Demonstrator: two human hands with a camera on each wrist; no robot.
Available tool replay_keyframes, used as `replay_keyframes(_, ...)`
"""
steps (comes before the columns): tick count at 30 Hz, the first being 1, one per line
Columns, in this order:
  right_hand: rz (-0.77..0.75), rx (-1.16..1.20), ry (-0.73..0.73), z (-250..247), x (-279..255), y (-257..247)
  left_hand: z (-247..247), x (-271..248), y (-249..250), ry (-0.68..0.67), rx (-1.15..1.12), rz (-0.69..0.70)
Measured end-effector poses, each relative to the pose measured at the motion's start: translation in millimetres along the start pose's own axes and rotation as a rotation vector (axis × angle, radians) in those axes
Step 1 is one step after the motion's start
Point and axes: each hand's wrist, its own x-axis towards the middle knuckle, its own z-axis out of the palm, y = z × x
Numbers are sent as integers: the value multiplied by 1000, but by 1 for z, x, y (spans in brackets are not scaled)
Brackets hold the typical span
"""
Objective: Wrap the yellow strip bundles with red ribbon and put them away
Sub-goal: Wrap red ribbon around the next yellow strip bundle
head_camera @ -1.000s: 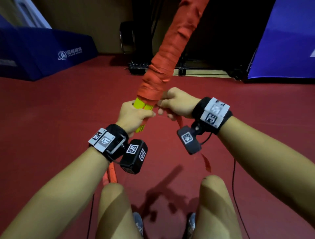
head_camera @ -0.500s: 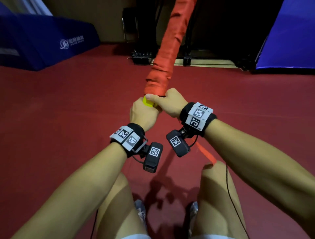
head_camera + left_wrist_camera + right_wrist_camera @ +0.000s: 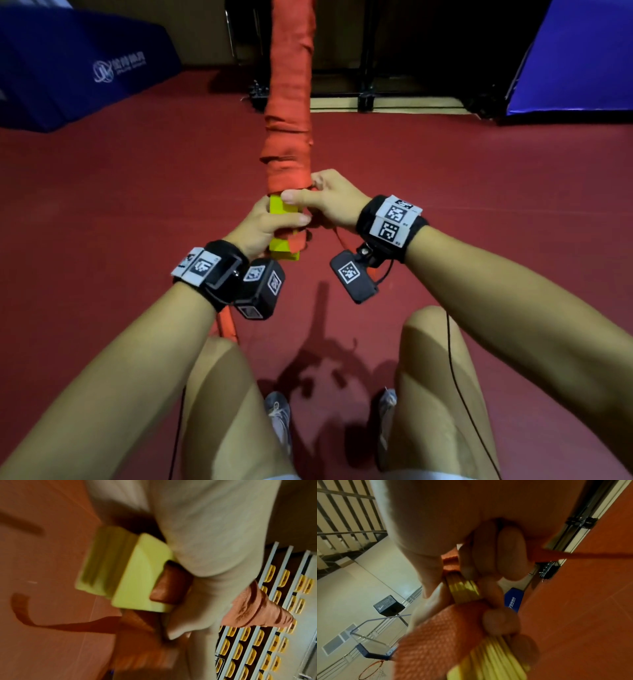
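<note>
A long bundle of yellow strips (image 3: 279,209) stands nearly upright in front of me, most of it wound in red ribbon (image 3: 289,113). Only its near end shows bare yellow (image 3: 139,574). My left hand (image 3: 270,224) grips that bare end, fingers curled round it. My right hand (image 3: 325,200) sits just above, thumb pressed across the bundle, fingers pinching the ribbon at the edge of the wrapping. In the right wrist view the ribbon (image 3: 556,557) runs taut from those fingers. A loose ribbon tail (image 3: 56,626) hangs below the left hand.
Red sports floor (image 3: 102,212) lies all around. A blue padded block (image 3: 78,65) stands at the far left, a blue panel (image 3: 575,58) at the far right, and a black metal stand base (image 3: 363,99) behind the bundle. My bare knees (image 3: 431,342) and shoes are below.
The bundle has swung from leaning right to nearly upright. My right hand has moved from beside the bundle to across it, thumb over the yellow end. The left hand keeps its grip.
</note>
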Motion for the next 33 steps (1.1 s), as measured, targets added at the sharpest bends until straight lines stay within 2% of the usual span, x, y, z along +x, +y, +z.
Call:
replay_keyframes(2, 38, -24, -47, -1, 3, 0, -2, 2, 2, -11, 60, -16)
replay_keyframes(4, 94, -69, -82, -4, 7, -1, -1, 6, -1, 94, 95, -26)
replay_keyframes(7, 171, -239, -100, -12, 15, -6, 0, 16, -6, 247, 193, 30)
replay_keyframes(13, 234, -446, -117, -25, 23, -14, 6, 29, -13, 386, 359, 76)
replay_keyframes(23, 224, -361, -5, -19, 17, -16, 16, 28, -7, 484, 387, 79)
replay_keyframes(28, 288, -111, 9, -22, 16, -33, 16, 23, 12, 527, 433, 116)
replay_keyframes(33, 256, -282, 73, -23, 19, -54, 18, 21, 38, 522, 488, 138)
